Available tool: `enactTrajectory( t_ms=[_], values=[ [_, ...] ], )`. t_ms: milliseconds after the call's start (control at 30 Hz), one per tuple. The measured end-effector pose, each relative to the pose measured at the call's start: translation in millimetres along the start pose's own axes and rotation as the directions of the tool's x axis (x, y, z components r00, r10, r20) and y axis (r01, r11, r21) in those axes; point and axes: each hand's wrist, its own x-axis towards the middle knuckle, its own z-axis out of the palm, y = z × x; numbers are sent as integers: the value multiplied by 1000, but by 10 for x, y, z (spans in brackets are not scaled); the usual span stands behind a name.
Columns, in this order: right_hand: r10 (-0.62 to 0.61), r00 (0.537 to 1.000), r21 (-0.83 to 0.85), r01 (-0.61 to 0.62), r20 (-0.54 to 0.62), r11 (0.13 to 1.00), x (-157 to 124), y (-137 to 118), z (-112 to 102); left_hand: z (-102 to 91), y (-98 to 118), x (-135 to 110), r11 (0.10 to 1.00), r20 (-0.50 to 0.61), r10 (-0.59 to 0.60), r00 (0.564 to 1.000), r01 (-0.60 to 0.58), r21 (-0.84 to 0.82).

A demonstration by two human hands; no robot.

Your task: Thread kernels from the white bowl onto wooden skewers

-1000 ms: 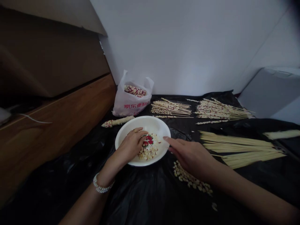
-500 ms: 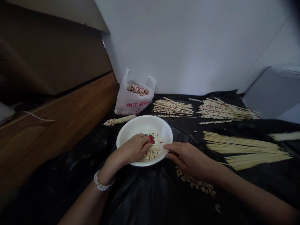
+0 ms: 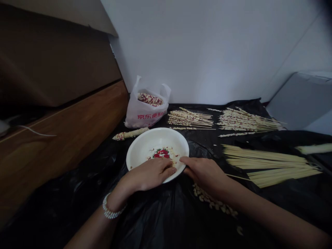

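Kernels sit in the white bowl on the black-covered table, thin over the red flower print, with most of them under the left hand. That hand lies palm down over the near rim, fingers together and curled a bit – can't tell if it's actually pinching any. The right hand is at the bowl's right edge, fingers closed in a loose pinch; a thin stick pokes out behind it toward the bare skewers, so I'd guess it's holding one, but the tip is hidden.

Looks like the step of picking a kernel and threading it onto a skewer. Next move would need one kernel pinched clear of the rest and lined up with the point – fiddly stuff.

More loose kernels lie just beside the right wrist. Loaded skewers sit further back, near a plastic bag with corn in it, and a cob lies beside the bowl.
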Motion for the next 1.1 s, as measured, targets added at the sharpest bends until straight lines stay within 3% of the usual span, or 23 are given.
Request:
enactTrajectory(
  t_ms=[100,167,300,400,467,500,567,667,733,800,900,1100],
  values=[
    [1,1000,1,-1,0,1000,19,6,-26,-7,14,-6,994,78,-7,997,-2,110],
    [-2,1000,12,2,-4,1000,25,16,-36,1,25,-1,991,52,-17,999,10,134],
    [10,1000,51,-9,-17,999,17,55,-23,48,31,59,997,-191,-58,980,68,47],
    [22,999,71,-19,-39,997,2,101,-41,42,26,137,954,-359,-176,917,68,-293],
    [20,998,43,-18,-56,999,-8,131,-93,-1,25,183,791,-348,-303,887,30,-611],
    [25,997,17,-24,-67,1000,-14,140,-128,-31,26,199,653,-299,-357,885,8,-757],
    [35,996,-31,-37,-78,999,-25,136,-201,-97,26,217,294,-145,-408,902,-21,-956],
    [40,998,-17,-40,-49,999,-42,73,-260,-173,15,214,-214,75,-370,926,-6,-977],
    [30,999,42,-30,-15,999,-47,18,-241,-194,-1,203,-418,150,-339,929,-6,-908],
    [35,999,116,-35,0,993,-46,-19,-188,-197,-21,193,-535,188,-325,927,-16,-845],
    [65,998,197,-58,-26,979,-42,-32,-103,-198,-41,177,-630,229,-311,922,-20,-776],
    [72,992,274,-43,-99,961,-44,1,-132,-233,-35,135,-681,224,-240,944,1,-732]
  ],
)
